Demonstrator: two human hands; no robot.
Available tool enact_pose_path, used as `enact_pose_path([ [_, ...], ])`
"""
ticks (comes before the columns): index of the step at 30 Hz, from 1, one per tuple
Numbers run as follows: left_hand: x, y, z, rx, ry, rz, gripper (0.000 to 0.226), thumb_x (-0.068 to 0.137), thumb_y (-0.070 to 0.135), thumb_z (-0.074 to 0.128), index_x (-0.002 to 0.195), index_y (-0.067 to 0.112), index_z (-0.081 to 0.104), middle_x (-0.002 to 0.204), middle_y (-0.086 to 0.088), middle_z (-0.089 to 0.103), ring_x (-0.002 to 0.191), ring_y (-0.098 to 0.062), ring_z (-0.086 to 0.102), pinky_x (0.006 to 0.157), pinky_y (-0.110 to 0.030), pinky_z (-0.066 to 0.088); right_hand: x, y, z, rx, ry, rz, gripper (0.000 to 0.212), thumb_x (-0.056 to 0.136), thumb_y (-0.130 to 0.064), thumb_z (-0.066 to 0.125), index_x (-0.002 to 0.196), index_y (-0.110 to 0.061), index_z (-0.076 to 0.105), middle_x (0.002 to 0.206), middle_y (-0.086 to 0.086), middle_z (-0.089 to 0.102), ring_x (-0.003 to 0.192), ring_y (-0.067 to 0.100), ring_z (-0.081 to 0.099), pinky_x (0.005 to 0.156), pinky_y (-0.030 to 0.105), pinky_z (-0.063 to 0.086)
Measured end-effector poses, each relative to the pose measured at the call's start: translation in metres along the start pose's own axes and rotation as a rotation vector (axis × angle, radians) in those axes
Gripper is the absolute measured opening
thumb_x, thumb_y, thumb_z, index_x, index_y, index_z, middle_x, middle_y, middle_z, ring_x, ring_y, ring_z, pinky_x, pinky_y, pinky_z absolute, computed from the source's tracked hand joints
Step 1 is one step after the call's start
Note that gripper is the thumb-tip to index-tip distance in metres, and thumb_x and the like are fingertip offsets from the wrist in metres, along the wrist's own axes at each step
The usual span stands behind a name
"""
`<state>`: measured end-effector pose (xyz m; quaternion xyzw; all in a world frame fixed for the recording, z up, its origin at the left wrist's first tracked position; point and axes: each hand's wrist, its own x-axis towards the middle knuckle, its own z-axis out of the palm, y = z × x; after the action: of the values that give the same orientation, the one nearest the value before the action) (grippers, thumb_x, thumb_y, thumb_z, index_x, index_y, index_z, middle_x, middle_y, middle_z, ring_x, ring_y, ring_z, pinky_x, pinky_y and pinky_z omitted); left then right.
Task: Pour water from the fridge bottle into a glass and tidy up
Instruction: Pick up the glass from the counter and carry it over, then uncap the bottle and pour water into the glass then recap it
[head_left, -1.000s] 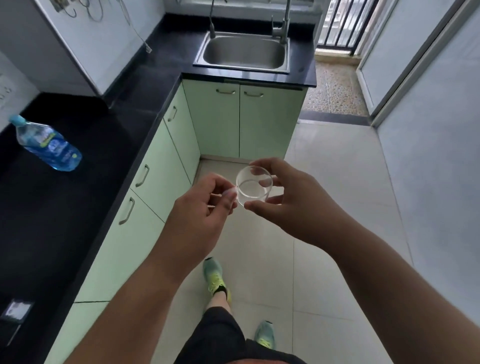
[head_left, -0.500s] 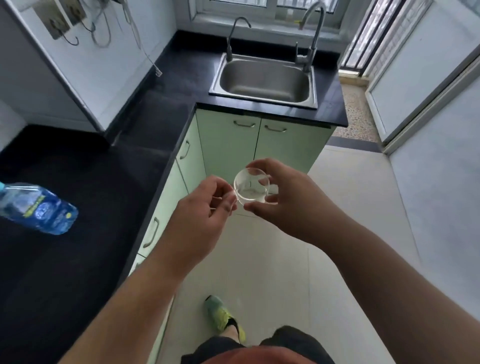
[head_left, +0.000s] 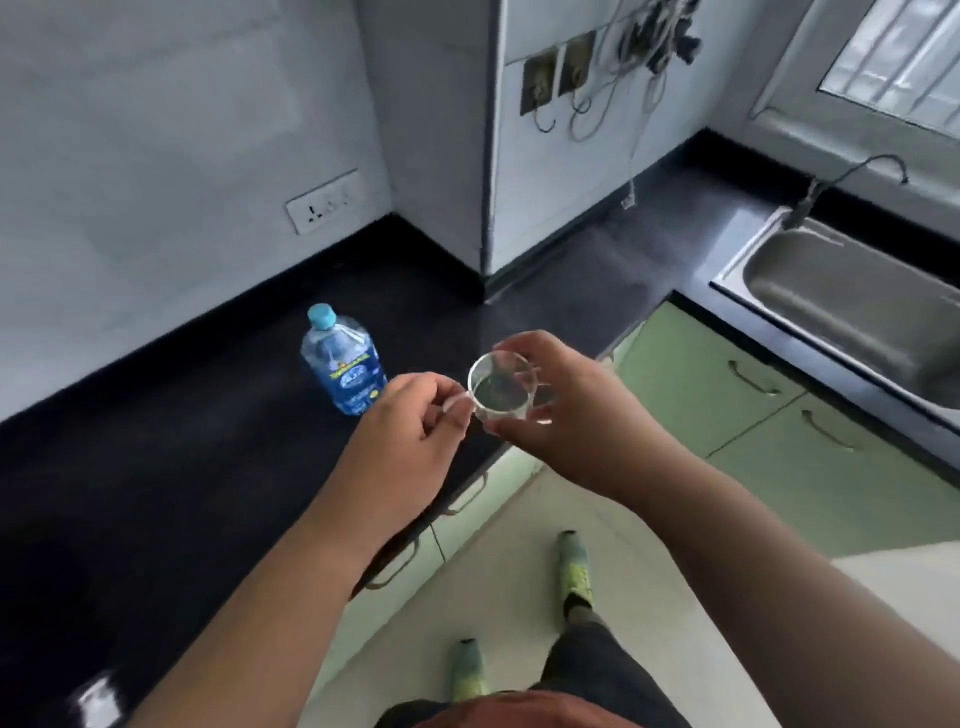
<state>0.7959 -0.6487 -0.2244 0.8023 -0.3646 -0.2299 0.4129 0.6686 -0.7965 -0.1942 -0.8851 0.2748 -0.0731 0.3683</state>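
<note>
Standing capped on the black table, the water bottle waits left of the glass. A left hand pinches that glass's handle while the right hand, right of it, wraps its body; a loosened grip over the table edge could drop it.

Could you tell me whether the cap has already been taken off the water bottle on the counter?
No, the water bottle stands upright on the black counter with its light blue cap in place on its neck.
</note>
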Motion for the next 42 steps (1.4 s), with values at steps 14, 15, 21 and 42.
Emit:
enact_pose_path([
  [14, 0.004, -0.031, -0.024, -0.056, 0.548, -0.564, 0.019, 0.103, 0.043, 0.057, 0.096, 0.033, 0.072, 0.098, 0.012, 0.075, 0.094, -0.004, 0.071, 0.091, -0.04, 0.059, 0.156, -0.034, 0.058, -0.015, -0.609, -0.476, 0.062, 0.078, -0.031, 0.085, 0.129, -0.034, 0.05, 0.118, -0.014, 0.059, 0.099, 0.01, 0.067, 0.087, 0.035, 0.059],
  [15, 0.005, -0.035, -0.022, -0.063, 0.584, -0.583, 0.019, 0.103, 0.043, 0.058, 0.095, 0.033, 0.072, 0.097, 0.013, 0.075, 0.094, -0.005, 0.071, 0.091, -0.04, 0.059, 0.164, -0.037, 0.06, -0.058, -0.647, -0.509, 0.067, 0.078, -0.027, 0.085, 0.134, -0.033, 0.049, 0.123, -0.014, 0.054, 0.105, 0.013, 0.065, 0.091, 0.034, 0.057],
  [21, 0.001, -0.064, -0.02, -0.062, 0.692, -0.707, 0.016, 0.103, 0.04, 0.06, 0.102, 0.032, 0.074, 0.095, 0.013, 0.075, 0.093, -0.003, 0.069, 0.093, -0.037, 0.058, 0.235, -0.051, 0.092, -0.224, -0.486, -0.544, 0.07, 0.087, -0.005, 0.062, 0.15, -0.029, 0.044, 0.157, -0.005, 0.036, 0.142, 0.03, 0.035, 0.113, 0.034, 0.034],
  [42, 0.041, -0.171, -0.035, 0.108, 0.427, -0.784, 0.029, 0.104, 0.04, 0.06, 0.117, 0.022, 0.078, 0.102, 0.009, 0.075, 0.094, -0.006, 0.067, 0.075, -0.023, 0.048, 0.297, -0.029, 0.115, -0.499, -0.435, -0.366, 0.035, 0.088, -0.012, 0.07, 0.121, -0.021, 0.064, 0.123, 0.007, 0.047, 0.091, 0.028, 0.062, 0.074, 0.034, 0.052],
])
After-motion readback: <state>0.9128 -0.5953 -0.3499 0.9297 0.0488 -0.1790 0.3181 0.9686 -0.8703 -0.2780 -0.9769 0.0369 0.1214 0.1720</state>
